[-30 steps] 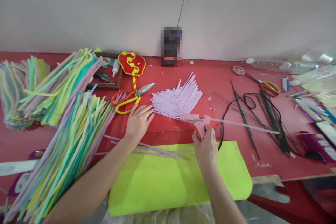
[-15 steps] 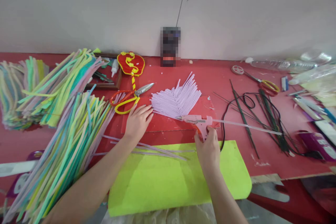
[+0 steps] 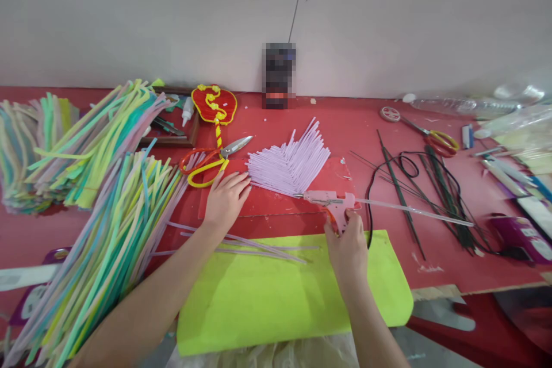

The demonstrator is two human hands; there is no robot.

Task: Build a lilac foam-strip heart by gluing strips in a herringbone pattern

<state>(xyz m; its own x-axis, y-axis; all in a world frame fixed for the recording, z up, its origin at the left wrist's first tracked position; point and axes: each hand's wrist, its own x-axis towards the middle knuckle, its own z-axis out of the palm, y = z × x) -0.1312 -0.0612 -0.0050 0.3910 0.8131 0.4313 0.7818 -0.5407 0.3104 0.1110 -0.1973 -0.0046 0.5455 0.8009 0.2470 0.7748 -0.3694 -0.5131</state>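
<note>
Well to the left of the lilac leaf-shaped piece [image 3: 295, 162], bundles of pastel fuzzy stems [image 3: 97, 241] spread over the worktop [image 3: 366, 126]. Closer on that side, a red and yellow ornament [image 3: 225, 109] lies beyond the scissors [image 3: 224, 153]. The left hand [image 3: 226, 198] rests just left of the piece, fingers stretched out and nearly together, tips at its edge (whether they pinch a stem I cannot tell). The piece itself lies on a red board [image 3: 267, 207], with a lime-green sheet [image 3: 293, 299] on its near side. Just to its near right, the right hand [image 3: 348, 247] has its fingers wrapped around the grip of a pink glue gun [image 3: 328, 199], nozzle at the piece's near edge. Farther right of the piece lie dark green stems [image 3: 399, 190].
</note>
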